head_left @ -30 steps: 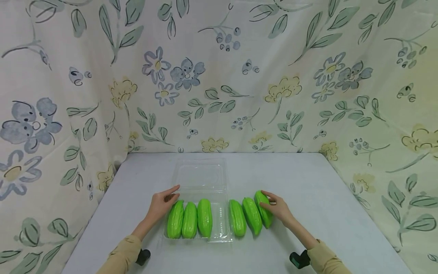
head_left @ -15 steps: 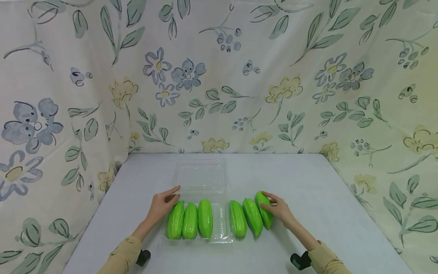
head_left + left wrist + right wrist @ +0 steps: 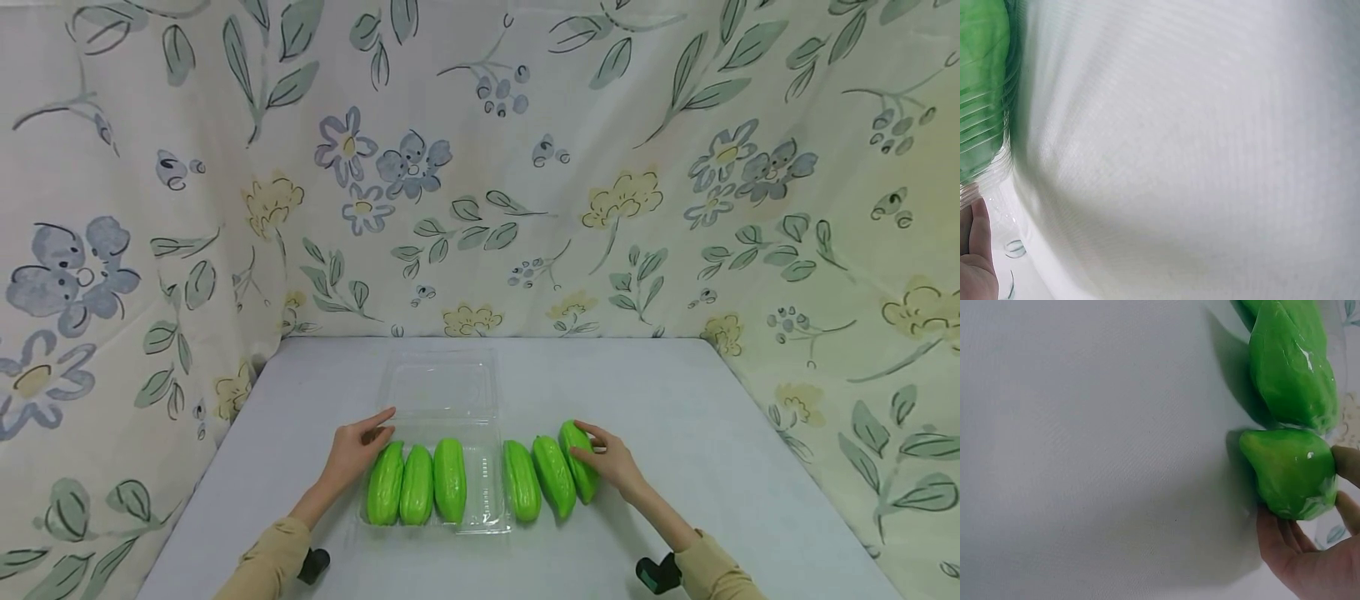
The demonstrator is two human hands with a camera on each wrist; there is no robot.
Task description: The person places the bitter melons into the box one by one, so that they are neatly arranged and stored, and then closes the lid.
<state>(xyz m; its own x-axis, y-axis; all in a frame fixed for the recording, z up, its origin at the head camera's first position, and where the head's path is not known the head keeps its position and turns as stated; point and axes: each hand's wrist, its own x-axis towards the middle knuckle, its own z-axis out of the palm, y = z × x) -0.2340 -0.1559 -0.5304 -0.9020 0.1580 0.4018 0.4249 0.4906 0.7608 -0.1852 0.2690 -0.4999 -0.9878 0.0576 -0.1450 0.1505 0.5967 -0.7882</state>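
Observation:
In the head view, my right hand (image 3: 607, 457) grips the far end of the rightmost green, plump, elongated, shiny vegetable (image 3: 580, 475). The right wrist view shows its fingers (image 3: 1275, 540) along one side of that vegetable (image 3: 1291, 472) and the thumb side against the other. My left hand (image 3: 352, 450) rests at the back left corner of a clear plastic clamshell box (image 3: 483, 492), fingers fairly straight. Three similar vegetables (image 3: 417, 485) lie side by side in the box's base. Through its ribbed wall one vegetable (image 3: 982, 81) shows in the left wrist view.
Two more green vegetables (image 3: 521, 482) lie on the white table (image 3: 645, 375) between the box and the gripped one. The clear lid (image 3: 442, 387) is folded back flat behind the base. A floral cloth (image 3: 480, 250) hangs behind the table and along its sides.

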